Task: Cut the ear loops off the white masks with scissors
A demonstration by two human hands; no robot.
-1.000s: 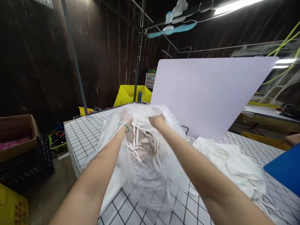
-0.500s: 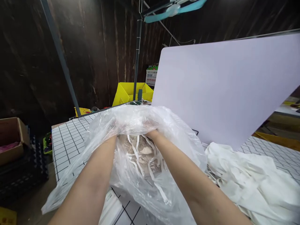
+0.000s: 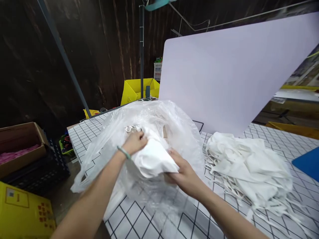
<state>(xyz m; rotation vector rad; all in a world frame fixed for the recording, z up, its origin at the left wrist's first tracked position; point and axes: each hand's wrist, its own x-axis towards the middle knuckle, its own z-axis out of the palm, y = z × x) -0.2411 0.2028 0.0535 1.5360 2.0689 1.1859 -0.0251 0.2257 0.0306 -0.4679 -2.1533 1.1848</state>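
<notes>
A folded bundle of white cloth [image 3: 156, 159] lies between my hands at the mouth of a clear plastic bag [image 3: 185, 129]. My left hand [image 3: 135, 142] is closed on the far left edge of the cloth, with a pale green band round its wrist. My right hand [image 3: 183, 172] pinches the near right corner, thumb on top and fingers underneath. White straps [image 3: 132, 128] show beyond my left hand. A beige patch [image 3: 164, 132] shows inside the bag. To the right lies a loose pile of white cloth pieces with straps [image 3: 249, 166].
The table [image 3: 139, 219] has a white top with a black grid. A large pale panel [image 3: 211, 76] leans behind the bag. At left stand a cardboard box [image 3: 22, 146] with pink contents and a yellow box [image 3: 27, 212]. A blue flat object [image 3: 307, 164] lies at the right edge.
My hands have come out of the plastic bag towards me, and white cloth now shows between them. The bag has sunk somewhat. The view has tilted down and to the right.
</notes>
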